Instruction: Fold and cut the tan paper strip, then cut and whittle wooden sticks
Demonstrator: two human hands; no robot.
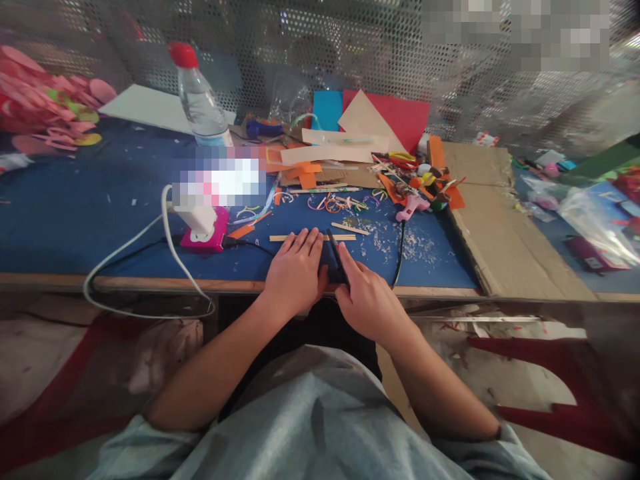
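Note:
My left hand [299, 270] lies flat with its fingers stretched out, pressing down on thin wooden sticks [345, 237] at the table's near side. The sticks run left to right and stick out on both sides of the fingers. In my right hand [369, 293] is a slim black knife-like tool [337, 257], the index finger laid along it. Its tip meets the sticks just right of my left fingers. Another loose wooden stick [351, 229] rests slightly behind them.
A pink glue gun [413, 208] with a black cord sits right, near white scraps. Cardboard [493, 233] lies further right. At left are a magenta power socket [220, 233] with a plugged-in white charger, a looping cable [173, 250] and a water bottle [203, 107]. Coloured paper [400, 113] stands behind.

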